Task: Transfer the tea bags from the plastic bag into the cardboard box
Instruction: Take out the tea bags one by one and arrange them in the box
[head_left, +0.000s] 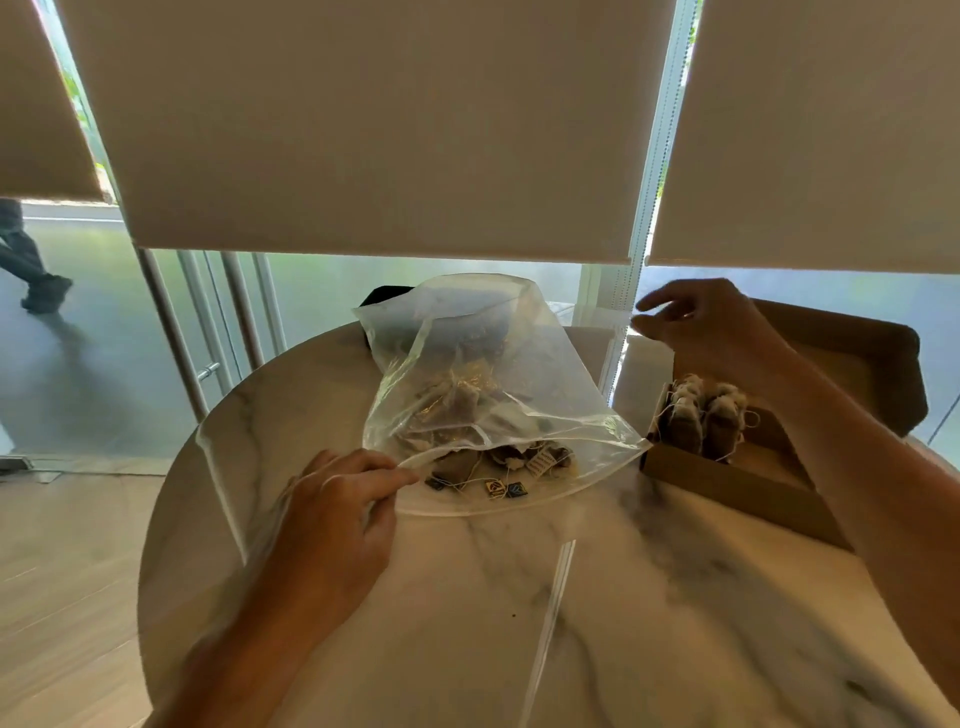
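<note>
A clear plastic bag (498, 364) lies on the round marble table (467, 597), its mouth facing me. Several tea bags (498, 460) with strings and small tags sit inside near the opening. My left hand (337, 514) pinches the left edge of the bag's mouth. To the right stands an open cardboard box (753, 483) with its lid raised. Several tea bags (704, 421) stand in rows at the box's far end. My right hand (711, 332) hovers above the box's far left corner, fingers spread and relaxed, holding nothing.
A dark object (382, 296) lies behind the plastic bag at the table's far edge. Roller blinds (374, 130) hang over the glass wall beyond. A person's legs (31, 265) pass outside at the far left. Wooden floor (67, 571) shows left of the table.
</note>
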